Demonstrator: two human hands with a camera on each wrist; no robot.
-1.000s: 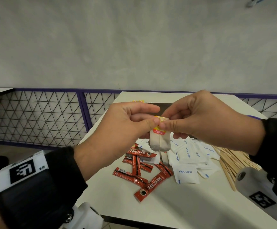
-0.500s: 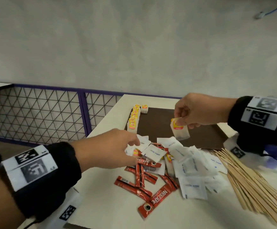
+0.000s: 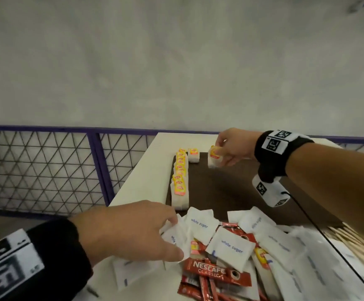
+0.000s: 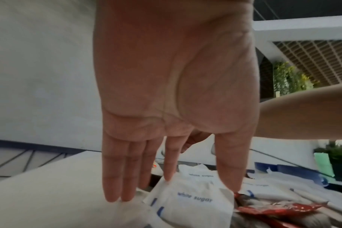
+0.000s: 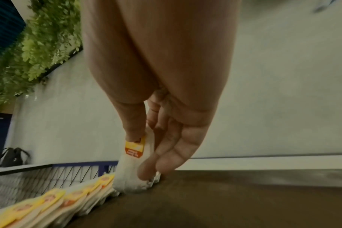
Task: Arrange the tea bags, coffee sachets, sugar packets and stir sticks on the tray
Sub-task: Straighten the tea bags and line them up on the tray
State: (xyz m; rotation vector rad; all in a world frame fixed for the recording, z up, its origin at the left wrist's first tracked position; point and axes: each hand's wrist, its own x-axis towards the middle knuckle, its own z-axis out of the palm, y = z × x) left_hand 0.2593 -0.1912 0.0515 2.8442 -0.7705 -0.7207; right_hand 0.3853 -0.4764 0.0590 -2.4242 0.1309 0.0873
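Right hand extended forward, thumb and fingers pinching a white paper tea bag with yellow-red tag. Left hand nearer the body, palm down, fingers straight, fingertips touching white paper sugar packets.

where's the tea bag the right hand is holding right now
In the head view, the right hand pinches the tea bag over the far edge of the brown tray, just right of a lone tea bag lying there.

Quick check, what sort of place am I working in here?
Likely a cafe or office refreshment area: a white table beside a purple mesh railing, a plain grey wall, and a green plant wall behind.
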